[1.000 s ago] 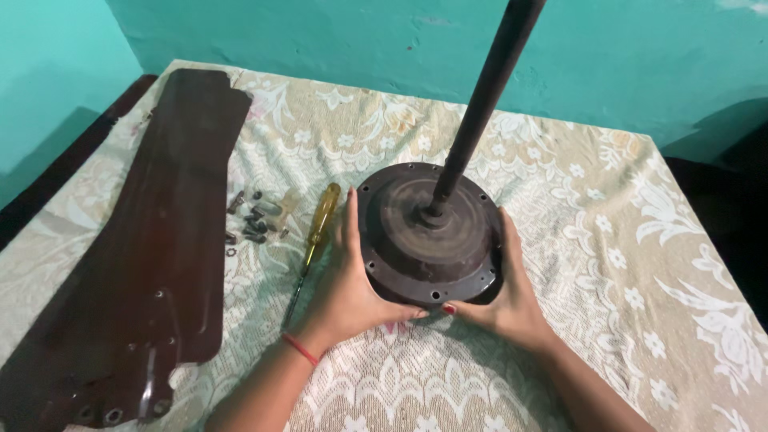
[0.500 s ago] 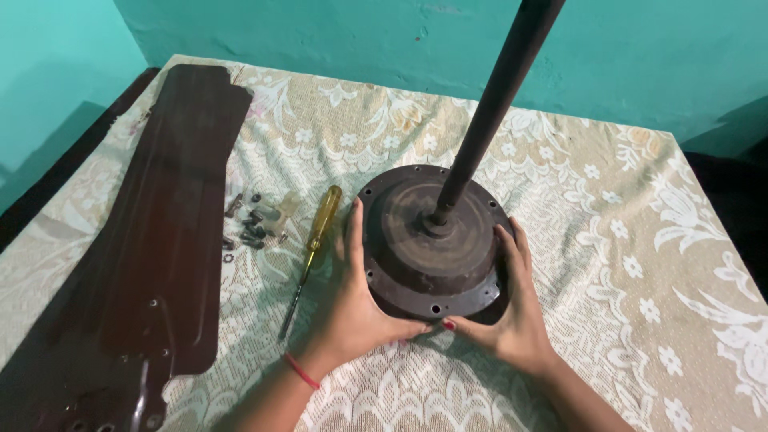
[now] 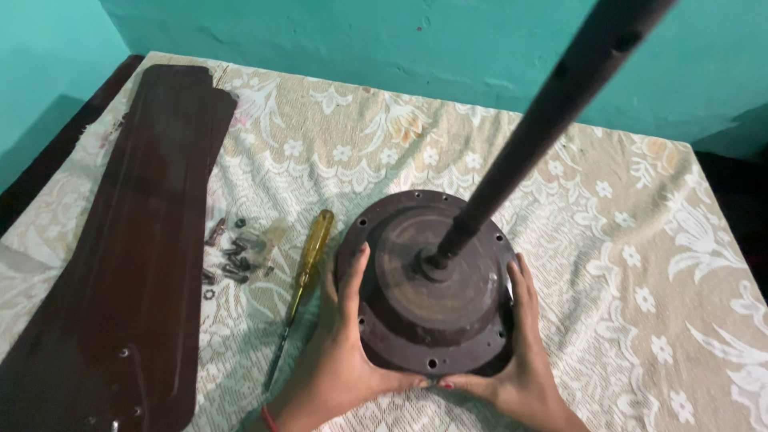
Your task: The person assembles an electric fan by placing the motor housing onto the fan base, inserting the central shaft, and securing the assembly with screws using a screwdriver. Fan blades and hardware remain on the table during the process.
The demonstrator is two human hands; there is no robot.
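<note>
A round dark brown fan motor housing [image 3: 428,296] with screw holes around its rim sits on the lace tablecloth [image 3: 608,264]. A long dark rod [image 3: 552,104] rises from its centre toward the camera. My left hand [image 3: 340,336] grips the housing's left side, fingers up along the rim. Its right side is clasped by my right hand [image 3: 520,352], and both thumbs meet at the near edge.
Stacked dark brown fan blades [image 3: 120,264] lie along the left of the table. A small pile of screws and washers [image 3: 234,254] lies beside a yellow-handled screwdriver [image 3: 302,276], just left of my left hand. A teal wall [image 3: 384,40] stands behind.
The housing and both hands have come nearer to me and lower in view. The rod now leans further toward the upper right. The grip on the housing is unchanged.
</note>
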